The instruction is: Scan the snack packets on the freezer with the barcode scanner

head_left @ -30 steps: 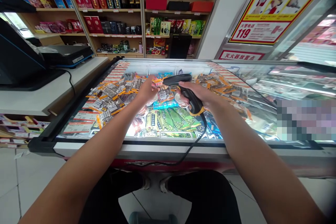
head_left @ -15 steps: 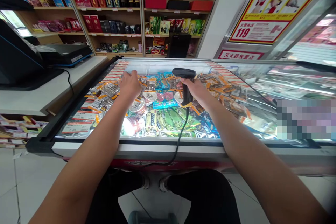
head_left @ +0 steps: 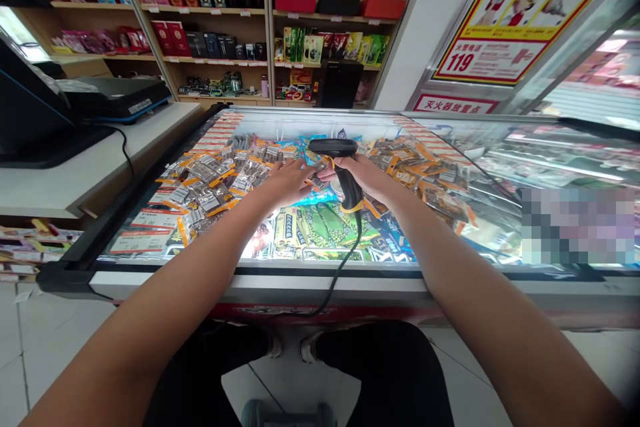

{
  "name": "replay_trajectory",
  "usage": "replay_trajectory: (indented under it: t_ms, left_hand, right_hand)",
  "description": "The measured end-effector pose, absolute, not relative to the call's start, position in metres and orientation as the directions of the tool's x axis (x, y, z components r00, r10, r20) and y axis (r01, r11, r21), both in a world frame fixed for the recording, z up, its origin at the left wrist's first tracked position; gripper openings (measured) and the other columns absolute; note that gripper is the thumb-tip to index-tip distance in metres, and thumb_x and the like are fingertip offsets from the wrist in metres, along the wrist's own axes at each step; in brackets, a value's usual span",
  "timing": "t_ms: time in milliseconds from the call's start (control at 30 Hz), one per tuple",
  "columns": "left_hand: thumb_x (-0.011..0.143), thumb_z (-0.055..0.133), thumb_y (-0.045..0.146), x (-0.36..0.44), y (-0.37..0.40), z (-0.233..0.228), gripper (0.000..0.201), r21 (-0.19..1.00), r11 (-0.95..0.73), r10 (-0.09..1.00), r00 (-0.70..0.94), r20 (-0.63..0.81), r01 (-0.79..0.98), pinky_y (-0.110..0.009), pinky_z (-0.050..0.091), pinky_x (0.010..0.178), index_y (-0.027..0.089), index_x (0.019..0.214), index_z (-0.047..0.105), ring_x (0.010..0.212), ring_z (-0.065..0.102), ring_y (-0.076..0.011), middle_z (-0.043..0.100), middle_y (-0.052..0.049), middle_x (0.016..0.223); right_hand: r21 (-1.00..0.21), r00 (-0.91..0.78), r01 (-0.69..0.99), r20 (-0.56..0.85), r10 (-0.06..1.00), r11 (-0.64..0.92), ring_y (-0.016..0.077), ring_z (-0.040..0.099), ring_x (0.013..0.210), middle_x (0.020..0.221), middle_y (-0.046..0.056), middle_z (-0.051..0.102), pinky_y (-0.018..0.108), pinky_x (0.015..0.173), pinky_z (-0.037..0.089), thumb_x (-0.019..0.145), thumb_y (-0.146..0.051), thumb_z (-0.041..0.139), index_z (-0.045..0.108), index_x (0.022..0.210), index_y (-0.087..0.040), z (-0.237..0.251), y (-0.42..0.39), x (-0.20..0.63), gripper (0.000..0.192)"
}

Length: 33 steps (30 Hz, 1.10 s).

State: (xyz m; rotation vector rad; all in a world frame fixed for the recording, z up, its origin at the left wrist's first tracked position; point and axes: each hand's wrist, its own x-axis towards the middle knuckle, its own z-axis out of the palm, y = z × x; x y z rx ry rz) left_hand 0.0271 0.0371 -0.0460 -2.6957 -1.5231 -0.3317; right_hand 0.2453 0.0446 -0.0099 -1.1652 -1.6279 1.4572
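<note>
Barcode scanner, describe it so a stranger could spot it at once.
Find the long display case crossing the middle of the view. Over it, near the centre, the right hand grips the barcode scanner. Unlike the flat, bright packets around it, it is black with yellow trim, pistol-shaped, and trails a black cable.

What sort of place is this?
Likely a shop: stocked shelves, a display chest of packets with price labels, and a corded handheld scanner in the right hand.
</note>
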Motion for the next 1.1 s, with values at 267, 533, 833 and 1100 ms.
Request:
replay_trajectory:
  t_ms: [267, 533, 833, 1100]
  left_hand:
    - [0.094, 0.067, 0.041, 0.021, 0.043, -0.041, 0.028, 0.007, -0.395, 0.884, 0.378, 0.277, 0.919, -0.047, 0.041, 0.101, 0.018, 0.109, 0.074, 0.12, 0.061, -0.0366, 0.074, -0.015, 0.114]
    - [0.094, 0.068, 0.041, 0.022, 0.041, -0.041, 0.028, -0.007, -0.313, 0.908, 0.302, 0.292, 0.95, -0.048, 0.041, 0.103, 0.019, 0.11, 0.075, 0.124, 0.059, -0.0368, 0.071, -0.016, 0.119]
    - [0.095, 0.063, 0.043, 0.02, 0.041, -0.043, 0.036, 0.007, -0.345, 0.9, 0.328, 0.288, 0.939, -0.052, 0.037, 0.11, 0.017, 0.119, 0.067, 0.14, 0.046, -0.0386, 0.055, -0.018, 0.149]
    - [0.097, 0.056, 0.046, 0.008, 0.048, -0.035, 0.036, -0.019, -0.288, 0.941, 0.287, 0.179, 0.957, -0.05, 0.037, 0.11, 0.018, 0.117, 0.064, 0.123, 0.063, -0.0332, 0.071, -0.016, 0.129]
  right_hand:
    - [-0.945, -0.361, 0.237, -0.3, 0.883, -0.224, 0.0192, 0.052, 0.05, 0.06, 0.008, 0.062, 0.031, 0.047, 0.044, 0.088, -0.041, 0.061, 0.057, 0.083, -0.021, 0.004, 0.033, 0.254, 0.021]
    - [-0.892, -0.345, 0.322, -0.423, 0.838, -0.318, 0.0157, 0.047, 0.046, 0.055, 0.006, 0.055, 0.027, 0.04, 0.039, 0.094, -0.042, 0.056, 0.059, 0.078, -0.021, 0.012, 0.027, 0.255, 0.026]
    - [-0.898, -0.363, 0.321, -0.409, 0.837, -0.3, 0.0157, 0.047, 0.046, 0.056, 0.006, 0.054, 0.027, 0.039, 0.039, 0.095, -0.045, 0.057, 0.06, 0.076, -0.02, 0.011, 0.026, 0.256, 0.031]
    - [-0.981, -0.117, 0.143, -0.148, 0.982, -0.131, 0.015, 0.056, 0.053, 0.069, 0.006, 0.064, 0.026, 0.049, 0.046, 0.099, -0.034, 0.056, 0.061, 0.082, -0.019, 0.01, 0.034, 0.253, 0.023]
